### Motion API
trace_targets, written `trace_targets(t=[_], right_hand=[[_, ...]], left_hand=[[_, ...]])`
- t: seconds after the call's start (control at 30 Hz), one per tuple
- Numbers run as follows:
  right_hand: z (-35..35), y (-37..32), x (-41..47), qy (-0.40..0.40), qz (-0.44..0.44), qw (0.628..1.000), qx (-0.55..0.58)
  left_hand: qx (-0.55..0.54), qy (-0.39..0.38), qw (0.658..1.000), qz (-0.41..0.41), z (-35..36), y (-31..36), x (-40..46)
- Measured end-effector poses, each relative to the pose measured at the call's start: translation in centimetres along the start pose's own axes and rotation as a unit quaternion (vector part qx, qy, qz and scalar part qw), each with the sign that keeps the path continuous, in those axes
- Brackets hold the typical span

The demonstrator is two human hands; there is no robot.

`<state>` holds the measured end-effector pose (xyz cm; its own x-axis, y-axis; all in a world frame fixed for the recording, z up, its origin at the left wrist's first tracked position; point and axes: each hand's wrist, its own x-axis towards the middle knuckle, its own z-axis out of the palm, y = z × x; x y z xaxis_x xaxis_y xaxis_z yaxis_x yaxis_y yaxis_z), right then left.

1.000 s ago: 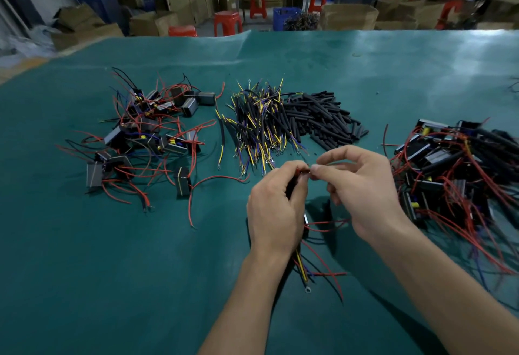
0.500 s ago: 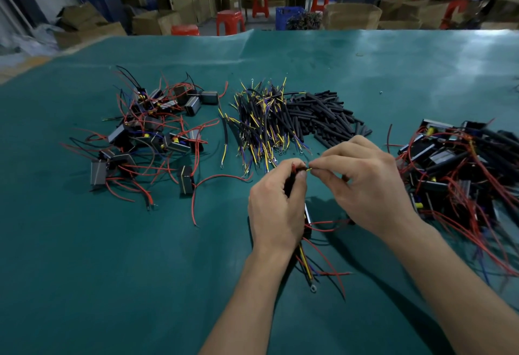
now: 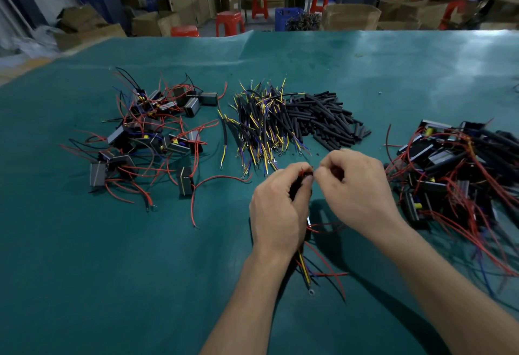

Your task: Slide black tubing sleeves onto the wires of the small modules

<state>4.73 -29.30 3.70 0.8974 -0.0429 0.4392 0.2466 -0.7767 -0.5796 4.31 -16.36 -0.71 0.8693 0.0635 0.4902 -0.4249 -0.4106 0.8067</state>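
My left hand (image 3: pixel 278 211) has its grip curled round a black sleeve and wires (image 3: pixel 304 270) above the tabletop (image 3: pixel 112 270), while my right hand (image 3: pixel 356 189) pinches a wire end beside it.

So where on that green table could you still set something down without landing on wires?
The near left of the green mat, in front of the left pile of modules, is bare, as is the far stretch behind the loose black sleeves. The middle band and the right pile of modules are crowded.
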Motion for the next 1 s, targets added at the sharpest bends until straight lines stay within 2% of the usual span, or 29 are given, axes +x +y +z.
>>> trace_targets(t=[0.07, 0.23, 0.33, 0.6, 0.77, 0.83, 0.87, 0.9, 0.97, 1.0], right_hand=[[-0.3, 0.3, 0.1, -0.005, 0.045, 0.998, 0.039], [-1.2, 0.3, -0.1, 0.035, -0.147, 0.988, -0.037], [-1.4, 1.1, 0.1, 0.055, -0.2, 0.977, -0.051], [-0.7, 1.2, -0.1, 0.034, -0.224, 0.969, -0.101], [-0.7, 1.2, 0.1, -0.005, -0.146, 0.988, -0.045], [-0.9, 1.5, 0.5, -0.008, -0.071, 0.996, 0.045], [-1.1, 1.7, 0.9, -0.022, -0.012, 0.991, 0.13], [-1.3, 1.8, 1.2, -0.049, 0.055, 0.968, 0.24], [-1.5, 2.2, 1.4, -0.129, 0.168, 0.878, 0.429], [-1.6, 2.4, 1.5, -0.165, 0.196, 0.84, 0.479]], left_hand=[[-0.002, -0.001, 1.0, -0.006, 0.0, 0.0, 0.0], [-0.03, 0.003, 0.999, -0.032, -0.1, 0.1, 0.1], [-0.031, 0.008, 0.999, -0.042, -0.1, 0.2, 0.1], [-0.027, 0.016, 0.999, -0.04, -0.1, 0.1, 0.1], [-0.033, 0.005, 0.999, -0.021, -0.1, 0.0, 0.1], [-0.041, 0.006, 0.999, -0.021, -0.2, 0.0, 0.1], [-0.047, 0.005, 0.999, -0.023, -0.2, 0.0, 0.1], [-0.058, 0.002, 0.998, -0.027, -0.2, 0.1, 0.1], [-0.096, -0.006, 0.995, -0.04, -0.3, 0.2, 0.1], [-0.117, -0.015, 0.992, -0.047, -0.3, 0.3, 0.2]])
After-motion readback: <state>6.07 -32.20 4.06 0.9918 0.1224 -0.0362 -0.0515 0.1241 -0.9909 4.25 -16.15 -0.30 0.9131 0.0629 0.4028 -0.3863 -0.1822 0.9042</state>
